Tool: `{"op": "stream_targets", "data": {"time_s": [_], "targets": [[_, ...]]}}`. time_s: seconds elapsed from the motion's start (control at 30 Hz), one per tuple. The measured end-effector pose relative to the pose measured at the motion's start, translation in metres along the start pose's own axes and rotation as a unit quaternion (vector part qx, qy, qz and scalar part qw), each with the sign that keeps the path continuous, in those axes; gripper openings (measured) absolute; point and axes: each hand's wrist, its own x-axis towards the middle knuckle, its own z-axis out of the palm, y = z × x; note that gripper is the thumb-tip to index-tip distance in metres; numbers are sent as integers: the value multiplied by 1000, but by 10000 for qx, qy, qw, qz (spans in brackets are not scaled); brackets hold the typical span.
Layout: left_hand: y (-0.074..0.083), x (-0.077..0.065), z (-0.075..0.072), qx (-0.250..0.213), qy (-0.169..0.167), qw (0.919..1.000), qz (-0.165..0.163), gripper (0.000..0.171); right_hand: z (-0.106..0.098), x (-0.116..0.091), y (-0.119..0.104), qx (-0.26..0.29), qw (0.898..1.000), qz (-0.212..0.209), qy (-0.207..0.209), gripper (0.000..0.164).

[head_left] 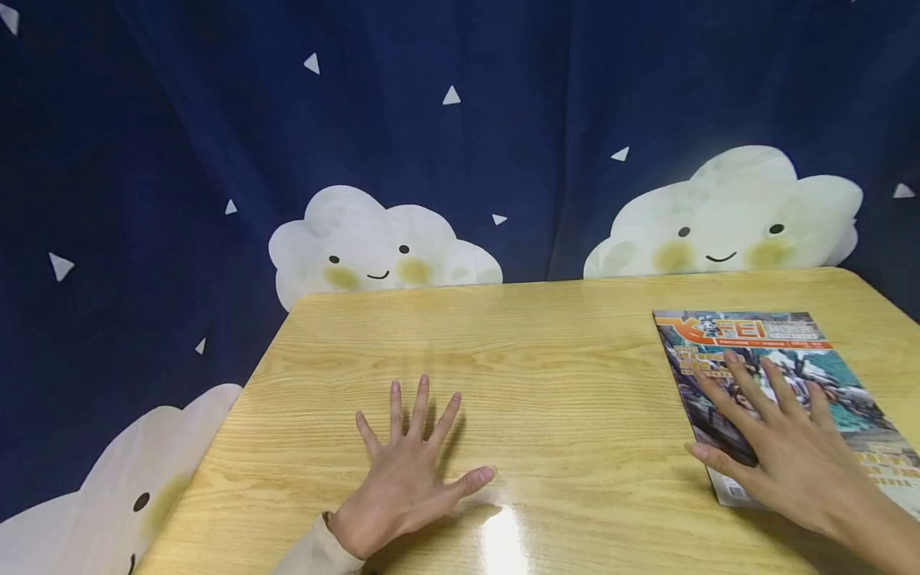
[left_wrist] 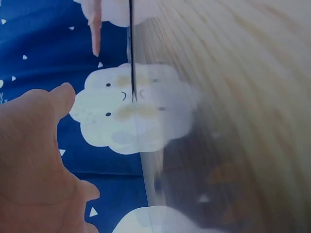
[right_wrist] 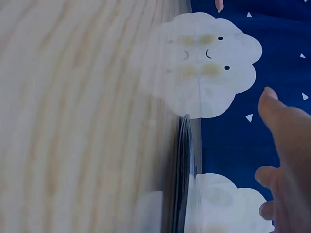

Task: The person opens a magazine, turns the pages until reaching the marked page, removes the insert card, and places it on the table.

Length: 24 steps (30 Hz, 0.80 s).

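Observation:
A magazine with a colourful cover and an orange-and-white title lies on the right part of the wooden table. Over its lower left portion my right hand is held with fingers spread, holding nothing. In the right wrist view the magazine shows edge-on, with the right hand apart from it. My left hand, in a light sleeve, spreads its fingers over the bare wood left of the magazine. A shadow falls beside it, and the left hand grips nothing in the left wrist view.
Behind the table hangs a dark blue curtain printed with white triangles and smiling clouds. The table's left edge runs beside the curtain. Bright light reflects off the wood near the front.

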Motion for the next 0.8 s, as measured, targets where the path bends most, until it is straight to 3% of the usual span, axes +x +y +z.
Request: {"op": "stream_targets", "data": {"time_s": [0.57, 0.67, 0.8], "targets": [[6, 6, 0, -61, -144, 9997, 177, 90, 7, -13, 9, 192, 9990, 414, -9, 91], [12, 10, 2, -197, -404, 9983, 383, 86, 9, -17, 15, 420, 9959, 710, -375, 87], [29, 22, 5, -375, -744, 9920, 951, 79, 15, -31, 31, 719, 9854, 1222, -943, 89]]}}
